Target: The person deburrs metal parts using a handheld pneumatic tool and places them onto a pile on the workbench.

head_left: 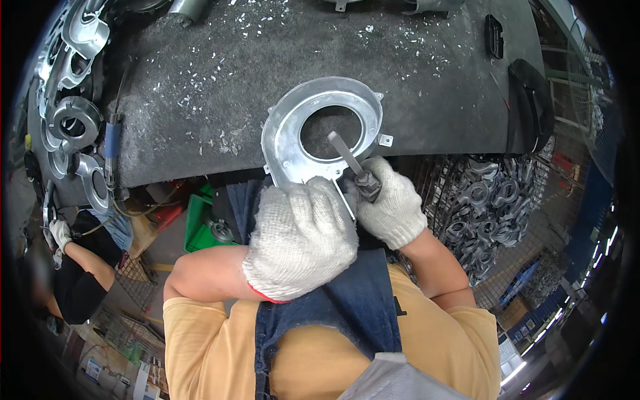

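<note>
A silvery spiral-shaped metal housing [283,143] with a large round opening lies at the near edge of the dark worktable. My left hand [303,233], in a white knitted glove, is closed on the housing's near end. My right hand [393,207], gloved the same way, grips a flat file [345,152] by its grey wrapped handle. The file's blade slants up to the left across the near right rim, with its tip over the round opening. Whether the blade touches the rim I cannot tell.
Metal shavings [230,140] litter the worktable [440,113]. Several castings [77,123] line its left edge beside a blue-handled tool [112,141]. A wire basket of castings [490,200] stands right, a green bin [197,227] below the table. At left, a co-worker's gloved hand [61,233] shows.
</note>
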{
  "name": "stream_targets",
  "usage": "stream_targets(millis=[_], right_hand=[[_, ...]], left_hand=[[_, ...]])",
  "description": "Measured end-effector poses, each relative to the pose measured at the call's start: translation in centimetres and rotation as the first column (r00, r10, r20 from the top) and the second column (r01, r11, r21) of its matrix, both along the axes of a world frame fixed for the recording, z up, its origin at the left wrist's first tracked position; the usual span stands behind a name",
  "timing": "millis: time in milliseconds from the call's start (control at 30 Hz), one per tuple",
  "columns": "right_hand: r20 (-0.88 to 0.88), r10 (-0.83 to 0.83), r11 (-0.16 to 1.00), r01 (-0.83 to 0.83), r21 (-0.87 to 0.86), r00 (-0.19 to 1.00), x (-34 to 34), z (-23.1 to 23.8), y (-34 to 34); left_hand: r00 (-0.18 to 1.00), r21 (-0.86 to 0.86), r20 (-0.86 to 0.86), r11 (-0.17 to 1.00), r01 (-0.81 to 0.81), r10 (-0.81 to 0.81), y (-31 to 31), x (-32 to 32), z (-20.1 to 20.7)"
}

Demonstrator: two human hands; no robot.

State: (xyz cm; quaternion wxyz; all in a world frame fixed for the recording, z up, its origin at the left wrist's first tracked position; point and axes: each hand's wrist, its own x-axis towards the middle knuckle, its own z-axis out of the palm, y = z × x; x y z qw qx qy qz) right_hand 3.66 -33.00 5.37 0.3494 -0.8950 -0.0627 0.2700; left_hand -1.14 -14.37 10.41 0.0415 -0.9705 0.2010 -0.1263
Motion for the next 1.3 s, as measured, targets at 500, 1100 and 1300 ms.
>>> stream_targets(millis=[500,1100,1300], right_hand=[[-0.809,0.372,0.915,-0.036,0.401,0.456,3.4,-0.3,-0.6],[-0.777,0.365,0.919,-0.065,0.389,0.514,2.6,-0.8,-0.6],[-0.774,0.335,0.901,0.057,0.43,0.537,2.1,-0.8,-1.9]], left_hand=[[0.997,-0.029,0.035,0.997,0.076,-0.075,1.4,-1.7,-2.4],[0.996,-0.007,-0.038,0.997,0.082,-0.082,2.2,-1.9,-1.4],[1.0,-0.107,-0.011,0.994,0.003,-0.004,2.1,-1.7,-1.4]])
